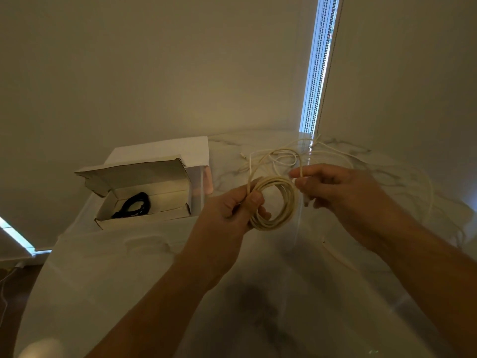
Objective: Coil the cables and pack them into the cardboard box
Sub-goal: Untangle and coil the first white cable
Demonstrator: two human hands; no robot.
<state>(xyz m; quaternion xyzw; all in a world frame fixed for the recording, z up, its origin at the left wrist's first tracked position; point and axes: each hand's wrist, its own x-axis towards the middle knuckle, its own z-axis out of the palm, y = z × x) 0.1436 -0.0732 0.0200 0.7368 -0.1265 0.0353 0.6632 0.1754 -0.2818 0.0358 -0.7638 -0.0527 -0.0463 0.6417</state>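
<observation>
My left hand (233,208) grips a round coil of white cable (277,223) above the marble table, thumb pressed on the loops. My right hand (338,188) pinches the same cable just right of the coil, at its loose strand. More white cable (281,157) lies tangled on the table behind my hands. An open cardboard box (144,218) stands at the left with its lid flap raised. Inside it lies a coiled black cable (135,204).
The white marble table (129,275) has a curved left edge and meets the walls at the back. A white sheet of card (165,148) lies behind the box. A bright window gap with bead chains (318,68) runs up the back right corner.
</observation>
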